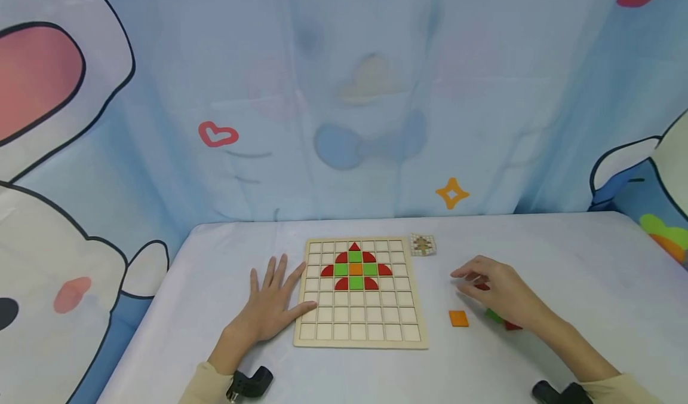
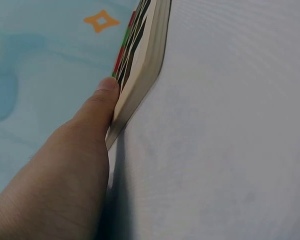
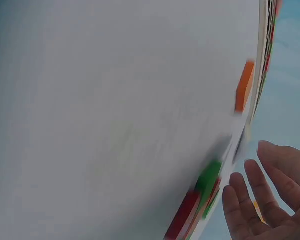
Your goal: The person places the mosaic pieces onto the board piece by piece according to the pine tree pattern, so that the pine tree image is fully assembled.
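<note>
My left hand (image 1: 269,308) lies spread at the left side of a wooden grid board (image 1: 365,315), its thumb on the edge. Red, green and orange tiles form a tree-like shape in the board's upper half, with an orange square (image 1: 355,269) in the middle. To the board's right, my right hand (image 1: 497,287) hovers above the table with loosely bent fingers. A red tile (image 1: 482,285) shows through the gap between its thumb and fingers; the right wrist view shows nothing gripped. Near that hand lie a loose orange square tile (image 1: 458,318), a green tile (image 1: 493,316) and a red tile (image 1: 513,326), partly hidden by the forearm.
A small picture card (image 1: 423,244) lies by the board's upper right corner. The white-covered table (image 1: 586,260) ends at a light blue printed curtain (image 1: 371,183) behind. Black straps with camera mounts sit on both wrists.
</note>
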### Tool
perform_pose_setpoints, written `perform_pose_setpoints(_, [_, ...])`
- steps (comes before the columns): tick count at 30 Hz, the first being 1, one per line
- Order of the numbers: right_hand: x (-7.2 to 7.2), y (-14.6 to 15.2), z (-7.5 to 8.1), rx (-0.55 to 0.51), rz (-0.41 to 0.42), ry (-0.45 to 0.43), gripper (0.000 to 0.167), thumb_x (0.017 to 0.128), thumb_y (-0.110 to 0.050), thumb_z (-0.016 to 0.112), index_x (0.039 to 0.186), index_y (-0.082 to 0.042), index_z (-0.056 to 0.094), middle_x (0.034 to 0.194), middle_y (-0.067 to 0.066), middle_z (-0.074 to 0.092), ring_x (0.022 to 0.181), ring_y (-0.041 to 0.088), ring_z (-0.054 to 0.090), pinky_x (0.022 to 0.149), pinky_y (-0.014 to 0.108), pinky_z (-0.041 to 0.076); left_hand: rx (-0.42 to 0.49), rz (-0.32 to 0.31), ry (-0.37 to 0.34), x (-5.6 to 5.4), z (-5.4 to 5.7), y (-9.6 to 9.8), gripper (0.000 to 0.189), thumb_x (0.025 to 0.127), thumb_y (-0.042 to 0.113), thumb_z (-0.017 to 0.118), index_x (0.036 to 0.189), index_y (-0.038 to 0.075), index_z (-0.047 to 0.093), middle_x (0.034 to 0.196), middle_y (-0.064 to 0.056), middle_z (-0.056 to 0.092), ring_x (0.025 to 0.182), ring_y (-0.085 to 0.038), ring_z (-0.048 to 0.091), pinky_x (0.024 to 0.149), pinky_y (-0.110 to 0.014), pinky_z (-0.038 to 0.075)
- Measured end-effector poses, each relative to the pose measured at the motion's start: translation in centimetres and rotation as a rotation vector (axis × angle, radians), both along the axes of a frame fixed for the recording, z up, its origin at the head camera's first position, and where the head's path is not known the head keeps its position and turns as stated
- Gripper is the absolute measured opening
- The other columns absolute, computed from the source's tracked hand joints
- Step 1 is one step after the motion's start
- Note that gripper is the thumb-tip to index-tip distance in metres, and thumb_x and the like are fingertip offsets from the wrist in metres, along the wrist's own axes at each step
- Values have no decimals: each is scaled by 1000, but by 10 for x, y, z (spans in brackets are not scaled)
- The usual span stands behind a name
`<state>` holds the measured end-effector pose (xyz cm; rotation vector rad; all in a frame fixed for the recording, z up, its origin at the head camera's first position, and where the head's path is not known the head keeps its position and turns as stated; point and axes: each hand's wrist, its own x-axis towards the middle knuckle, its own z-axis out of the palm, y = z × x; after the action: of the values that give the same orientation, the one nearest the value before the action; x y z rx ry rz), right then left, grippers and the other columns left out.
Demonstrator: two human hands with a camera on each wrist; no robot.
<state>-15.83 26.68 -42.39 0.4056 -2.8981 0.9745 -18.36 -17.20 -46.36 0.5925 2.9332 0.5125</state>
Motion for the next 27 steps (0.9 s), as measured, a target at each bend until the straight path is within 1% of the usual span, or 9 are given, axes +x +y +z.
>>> perform_pose_setpoints(2, [-2, 13, 0, 20, -26, -7, 21, 88, -2, 82, 108, -2, 77, 104, 6, 71, 94, 26, 68, 80, 37, 61, 7, 3, 3, 1, 0, -1, 86, 100, 63, 56, 168, 19, 27, 173, -23, 7, 159, -46, -2, 117, -77, -5])
perform_pose_setpoints(5, [-4, 25, -1, 46, -59, -52, 22, 88, -5, 83, 109, 0, 77, 104, 9, 70, 95, 29, 67, 83, 46, 61, 10, 6, 3, 2, -2, -2, 86, 100, 63, 56, 168, 19, 28, 173, -23, 7, 159, -47, -2, 117, -77, -5])
perform_pose_setpoints(7, [-5, 31, -1, 69, -64, -85, 23, 88, -7, 83, 109, 1, 77, 102, 9, 69, 94, 29, 66, 84, 48, 61, 10, 5, 2, 2, -3, -3, 86, 100, 63, 56, 168, 19, 27, 173, -23, 7, 159, -46, -2, 117, -77, -5])
perform_pose_setpoints(9, [-6, 34, -2, 97, -61, -103, 23, 87, -8, 85, 107, 1, 77, 99, 7, 69, 91, 27, 66, 81, 44, 62, 11, 1, 1, 1, -4, -2, 87, 100, 64, 56, 168, 20, 26, 174, -23, 6, 159, -46, -3, 117, -77, -6])
perform_pose_setpoints(13, [-9, 37, -2, 131, -40, -109, 24, 85, -7, 86, 106, 2, 78, 90, 2, 67, 82, 20, 62, 71, 27, 58, 15, -4, 9, 0, -4, -1, 87, 100, 64, 56, 168, 20, 26, 174, -23, 6, 159, -46, -3, 117, -77, -6])
perform_pose_setpoints(15, [-11, 36, -1, 128, -35, -124, 25, 85, -6, 86, 106, 3, 78, 88, 1, 67, 80, 19, 61, 70, 24, 57, 14, -3, 11, 0, -4, -1, 86, 100, 64, 56, 168, 20, 27, 174, -23, 7, 159, -46, -2, 117, -77, -5])
perform_pose_setpoints(20, [-18, 33, 6, 117, -53, -211, 25, 85, -3, 85, 107, 6, 76, 86, 2, 69, 79, 19, 62, 70, 28, 60, 12, -2, 9, 0, -3, -2, 86, 100, 64, 55, 168, 20, 27, 173, -23, 6, 159, -46, -2, 117, -77, -5])
perform_pose_setpoints(23, [-21, 33, 10, 126, -64, -253, 24, 85, -5, 86, 105, 6, 76, 84, 1, 69, 76, 18, 59, 66, 26, 57, 13, -4, 4, 0, -2, -2, 86, 100, 64, 56, 168, 20, 26, 174, -23, 6, 159, -46, -3, 117, -77, -6])
perform_pose_setpoints(27, [-24, 33, 13, 130, -69, -288, 22, 85, -7, 86, 101, 4, 77, 83, 0, 69, 75, 18, 58, 65, 28, 55, 12, -5, 8, -1, -2, -1, 86, 100, 64, 56, 168, 20, 26, 174, -23, 6, 159, -46, -3, 117, -77, -6])
